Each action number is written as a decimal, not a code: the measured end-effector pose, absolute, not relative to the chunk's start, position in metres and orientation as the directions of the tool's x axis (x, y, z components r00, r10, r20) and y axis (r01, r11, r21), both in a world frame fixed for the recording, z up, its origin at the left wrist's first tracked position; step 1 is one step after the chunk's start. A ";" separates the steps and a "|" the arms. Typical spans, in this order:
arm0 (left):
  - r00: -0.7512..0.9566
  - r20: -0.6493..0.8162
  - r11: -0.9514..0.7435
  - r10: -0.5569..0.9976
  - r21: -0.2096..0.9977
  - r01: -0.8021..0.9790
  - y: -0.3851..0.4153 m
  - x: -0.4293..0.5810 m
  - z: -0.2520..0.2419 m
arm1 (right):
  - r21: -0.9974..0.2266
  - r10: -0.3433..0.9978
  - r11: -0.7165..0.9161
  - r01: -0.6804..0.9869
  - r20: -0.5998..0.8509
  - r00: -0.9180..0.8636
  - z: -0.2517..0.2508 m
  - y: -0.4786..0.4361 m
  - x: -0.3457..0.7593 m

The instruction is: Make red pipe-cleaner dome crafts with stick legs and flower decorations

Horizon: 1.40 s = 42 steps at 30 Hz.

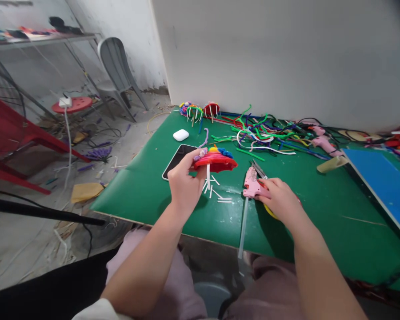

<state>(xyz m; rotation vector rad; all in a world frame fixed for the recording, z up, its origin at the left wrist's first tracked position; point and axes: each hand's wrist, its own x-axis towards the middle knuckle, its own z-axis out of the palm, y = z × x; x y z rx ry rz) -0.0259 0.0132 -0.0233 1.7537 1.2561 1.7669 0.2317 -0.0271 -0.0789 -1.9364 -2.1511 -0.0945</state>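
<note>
My left hand [184, 183] is closed on the edge of a red pipe-cleaner mushroom-shaped craft [216, 161] with a white stem, holding it above the green table [143, 191]. Blue, yellow and purple tufts sit on the craft's top. My right hand [280, 198] grips a pink glue gun [251, 184], which lies on the table with a clear glue stick [242, 226] poking out toward me. Scissors [258, 169] lie just beyond the gun. Several short white stem pieces [218, 193] are scattered under the craft.
A black phone [177, 161] and a white earbud case [181, 135] lie at the table's left. Finished pipe-cleaner crafts [200, 110] stand by the wall beside a tangle of coloured pipe cleaners [266, 131]. A blue board [383, 182], more pink glue guns [322, 142], a grey chair [118, 71].
</note>
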 end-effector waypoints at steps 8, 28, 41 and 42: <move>-0.237 0.640 -0.541 0.731 0.754 0.372 0.016 -0.032 -0.019 | -0.185 0.889 0.258 0.948 0.429 -0.158 -0.063 -0.029 0.232; -0.249 0.663 -0.553 0.706 0.735 0.392 0.016 -0.032 -0.017 | -0.091 0.810 0.540 0.837 0.324 -0.488 -0.064 -0.039 0.151; -0.229 0.687 -0.578 0.690 0.713 0.396 0.016 -0.031 -0.018 | -0.122 0.900 0.430 0.895 0.140 -0.413 -0.064 -0.040 0.141; -0.229 0.687 -0.578 0.690 0.713 0.397 0.016 -0.031 -0.018 | -0.154 0.896 0.439 0.885 0.148 -0.419 -0.063 -0.040 0.144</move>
